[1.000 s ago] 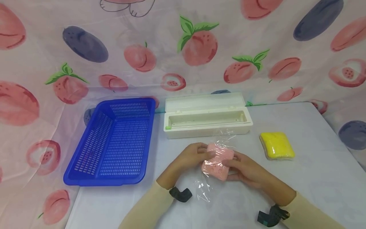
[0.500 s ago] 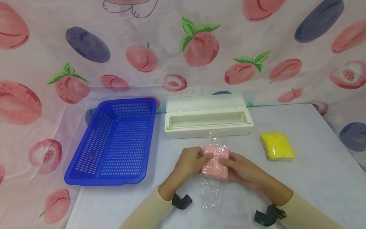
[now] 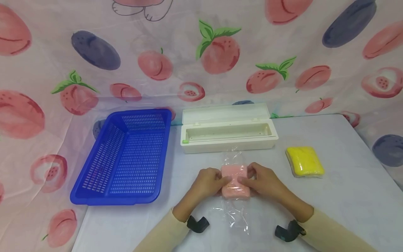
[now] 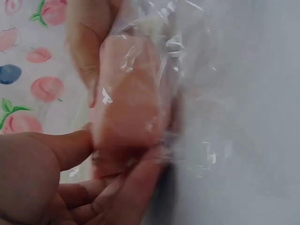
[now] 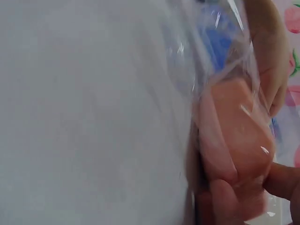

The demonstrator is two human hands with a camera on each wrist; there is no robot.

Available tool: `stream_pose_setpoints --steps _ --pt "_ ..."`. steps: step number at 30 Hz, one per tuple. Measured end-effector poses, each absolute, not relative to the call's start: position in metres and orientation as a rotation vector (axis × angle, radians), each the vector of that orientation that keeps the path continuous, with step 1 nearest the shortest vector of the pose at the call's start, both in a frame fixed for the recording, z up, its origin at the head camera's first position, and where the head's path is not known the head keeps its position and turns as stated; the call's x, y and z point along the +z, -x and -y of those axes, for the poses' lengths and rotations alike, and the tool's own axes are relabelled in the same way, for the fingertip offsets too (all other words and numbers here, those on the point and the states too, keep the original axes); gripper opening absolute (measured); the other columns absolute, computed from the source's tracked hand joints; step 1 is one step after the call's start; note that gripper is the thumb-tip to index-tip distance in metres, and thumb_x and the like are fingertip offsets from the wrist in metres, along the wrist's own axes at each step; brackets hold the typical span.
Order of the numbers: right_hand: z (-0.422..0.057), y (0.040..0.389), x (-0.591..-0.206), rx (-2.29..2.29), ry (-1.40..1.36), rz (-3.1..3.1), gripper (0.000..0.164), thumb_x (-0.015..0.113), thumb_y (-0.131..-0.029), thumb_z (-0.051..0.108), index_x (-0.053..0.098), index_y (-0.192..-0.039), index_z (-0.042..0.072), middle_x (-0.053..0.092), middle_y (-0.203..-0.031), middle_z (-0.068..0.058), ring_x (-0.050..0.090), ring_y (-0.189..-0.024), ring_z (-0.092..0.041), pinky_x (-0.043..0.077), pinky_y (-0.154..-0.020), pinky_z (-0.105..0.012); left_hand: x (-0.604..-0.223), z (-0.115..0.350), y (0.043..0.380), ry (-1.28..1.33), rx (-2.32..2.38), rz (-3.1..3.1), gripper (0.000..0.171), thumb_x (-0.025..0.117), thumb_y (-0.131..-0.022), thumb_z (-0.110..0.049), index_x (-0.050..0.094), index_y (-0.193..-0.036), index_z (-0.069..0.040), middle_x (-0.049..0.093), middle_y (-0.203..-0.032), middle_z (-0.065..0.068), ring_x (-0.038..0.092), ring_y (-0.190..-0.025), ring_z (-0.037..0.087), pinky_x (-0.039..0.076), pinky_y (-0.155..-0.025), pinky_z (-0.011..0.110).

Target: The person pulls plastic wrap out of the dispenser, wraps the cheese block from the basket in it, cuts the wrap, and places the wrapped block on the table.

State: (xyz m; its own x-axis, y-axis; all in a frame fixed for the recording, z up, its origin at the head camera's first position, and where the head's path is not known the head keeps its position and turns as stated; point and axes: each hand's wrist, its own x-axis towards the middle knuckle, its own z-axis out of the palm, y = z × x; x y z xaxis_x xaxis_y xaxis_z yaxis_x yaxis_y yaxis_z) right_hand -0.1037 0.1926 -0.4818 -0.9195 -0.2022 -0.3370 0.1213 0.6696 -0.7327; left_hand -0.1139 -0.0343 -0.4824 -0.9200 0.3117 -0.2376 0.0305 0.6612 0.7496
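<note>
A pink, soft-edged block (image 3: 234, 171) in clear plastic film (image 3: 237, 215) is held between both hands above the white table. My left hand (image 3: 206, 182) grips its left side, thumb across the top and fingers beneath. From the other side my right hand (image 3: 267, 181) pinches it the same way. Loose film sticks out past the far and near ends of the block. Close up in the left wrist view, the pink block (image 4: 129, 93) shows its end face under creased film. Similar film covers the pink block (image 5: 236, 126) in the right wrist view.
A blue slotted basket (image 3: 158, 168) stands at the left. Behind the hands is a long white box (image 3: 226, 147) with its hinged lid (image 3: 225, 113) raised. To the right lies a yellow plastic-wrapped block (image 3: 304, 161). A fruit-print curtain (image 3: 189, 42) hangs along the back.
The pink block has turned from tilted to nearly straight and shifted slightly left. My right hand has moved left with it, fingers resettled at its right edge.
</note>
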Motion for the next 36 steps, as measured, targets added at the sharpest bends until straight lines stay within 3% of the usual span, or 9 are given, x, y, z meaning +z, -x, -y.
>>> stream_pose_setpoints --steps 3,6,13,18,20,23,27,32,36 --pt "-0.194 0.103 -0.481 -1.052 0.061 -2.514 0.063 0.068 -0.093 0.052 0.053 -0.131 0.003 0.064 -0.076 -0.006 0.062 -0.062 -0.018 0.047 -0.059 -0.031 -0.487 0.035 0.110 -0.261 1.121 -2.529 0.036 0.067 -0.096 -0.043 0.063 -0.077 -0.013 0.057 -0.054 -0.003 0.055 -0.051 0.012 0.042 -0.051 0.027" --pt "-0.198 0.097 -0.479 -1.098 -0.019 -2.358 0.075 0.061 -0.097 0.056 0.039 -0.145 0.003 0.065 -0.072 -0.009 0.068 -0.055 -0.020 0.054 -0.059 -0.032 -0.488 0.040 0.101 -0.230 1.142 -2.490 0.036 0.062 -0.099 -0.047 0.062 -0.087 -0.012 0.060 -0.056 -0.001 0.059 -0.049 0.014 0.045 -0.051 0.029" --pt "-0.203 0.076 -0.480 -1.424 -0.100 -1.894 0.094 0.057 -0.101 0.051 -0.003 -0.159 0.009 0.074 -0.090 -0.016 0.077 -0.076 -0.033 0.063 -0.065 -0.043 -0.489 0.051 0.067 -0.101 1.461 -2.166 0.035 0.069 -0.098 -0.031 0.049 -0.107 -0.003 0.062 -0.089 0.010 0.072 -0.062 0.020 0.060 -0.056 0.032" --pt "-0.205 0.066 -0.485 -1.623 -0.158 -1.690 0.105 0.068 -0.098 0.040 -0.013 -0.159 0.016 0.074 -0.108 -0.017 0.077 -0.090 -0.032 0.063 -0.078 -0.045 -0.484 0.052 0.049 -0.176 1.538 -2.154 0.036 0.076 -0.090 -0.020 0.050 -0.111 -0.006 0.057 -0.110 0.010 0.073 -0.083 0.013 0.058 -0.069 0.026" --pt "-0.205 0.061 -0.483 -1.661 -0.165 -1.674 0.104 0.070 -0.097 0.034 -0.011 -0.159 0.017 0.070 -0.114 -0.017 0.076 -0.093 -0.031 0.062 -0.082 -0.045 -0.482 0.053 0.044 -0.295 1.542 -2.181 0.032 0.075 -0.086 -0.009 0.056 -0.112 -0.008 0.052 -0.124 0.009 0.071 -0.092 0.011 0.058 -0.075 0.023" --pt "-0.203 0.052 -0.478 -1.671 -0.165 -1.717 0.099 0.074 -0.094 0.025 -0.003 -0.157 0.016 0.061 -0.121 -0.020 0.073 -0.095 -0.028 0.062 -0.084 -0.042 -0.481 0.054 0.038 -0.571 1.478 -2.255 0.041 0.074 -0.079 0.003 0.064 -0.117 -0.009 0.040 -0.147 0.008 0.069 -0.106 0.010 0.057 -0.087 0.019" --pt "-0.197 0.042 -0.473 -1.641 -0.218 -1.853 0.093 0.081 -0.087 0.020 0.014 -0.150 0.012 0.049 -0.124 -0.022 0.071 -0.092 -0.023 0.062 -0.082 -0.035 -0.482 0.053 0.036 -0.934 1.174 -2.501 0.050 0.084 -0.074 -0.002 0.069 -0.121 -0.013 0.033 -0.159 0.005 0.065 -0.116 0.010 0.055 -0.097 0.022" --pt "-0.192 0.040 -0.472 -1.723 -0.276 -1.934 0.070 0.084 -0.083 0.017 0.037 -0.134 0.005 0.046 -0.126 -0.019 0.068 -0.091 -0.022 0.060 -0.081 -0.031 -0.486 0.041 0.042 -1.197 0.873 -2.736 0.059 0.090 -0.077 -0.017 0.064 -0.129 -0.017 0.045 -0.151 0.005 0.063 -0.122 0.016 0.053 -0.103 0.027" --pt "-0.195 0.043 -0.471 -1.702 -0.184 -2.047 0.045 0.082 -0.085 0.023 0.061 -0.119 0.004 0.061 -0.124 -0.012 0.064 -0.099 -0.018 0.056 -0.081 -0.026 -0.487 0.031 0.049 -1.206 0.821 -2.862 0.038 0.082 -0.086 -0.015 0.068 -0.120 -0.016 0.060 -0.129 0.001 0.068 -0.108 0.010 0.054 -0.094 0.019"
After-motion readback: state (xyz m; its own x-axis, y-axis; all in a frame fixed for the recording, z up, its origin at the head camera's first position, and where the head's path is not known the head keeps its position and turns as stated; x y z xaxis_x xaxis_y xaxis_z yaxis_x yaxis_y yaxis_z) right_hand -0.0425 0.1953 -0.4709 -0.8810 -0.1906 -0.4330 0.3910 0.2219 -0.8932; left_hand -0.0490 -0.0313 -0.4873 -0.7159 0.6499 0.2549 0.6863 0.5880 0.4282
